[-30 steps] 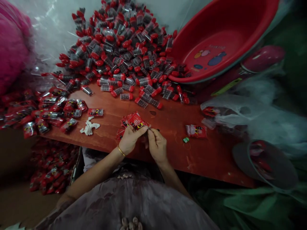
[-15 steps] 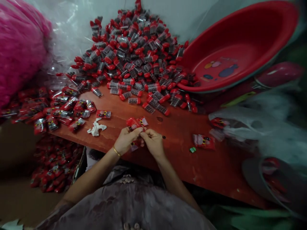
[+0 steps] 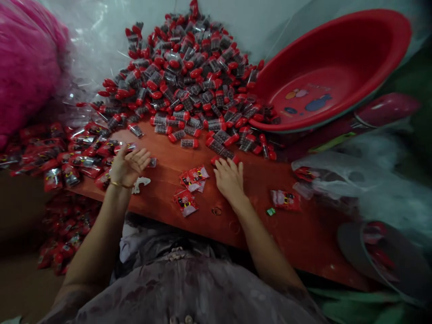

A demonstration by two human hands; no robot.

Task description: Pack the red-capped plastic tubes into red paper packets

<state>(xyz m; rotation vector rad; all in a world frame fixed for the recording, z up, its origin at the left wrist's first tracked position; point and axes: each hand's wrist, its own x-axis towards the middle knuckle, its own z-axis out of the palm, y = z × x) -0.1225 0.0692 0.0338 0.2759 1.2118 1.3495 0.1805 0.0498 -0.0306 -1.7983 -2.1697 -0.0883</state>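
Flanking the packets (image 3: 195, 177), our left hand (image 3: 127, 168) is hovering spread; our right hand (image 3: 230, 181) is hiding its grip. We are judging the tube (image 3: 227, 153) light, stiff, slippery, best pinched mid-body.

nothing legible here tbh. red tub (image 3: 340, 60) has pale lettering (image 3: 318, 86) on its inside, by the cartoon pics (image 3: 317, 102), but it's too blurry to read. red pkts (image 3: 195, 176) left of & nearer than the tub have print too, cant make it out. green pkt (image 3: 270, 211) in front of the tub: whitish marks, unreadable imo.
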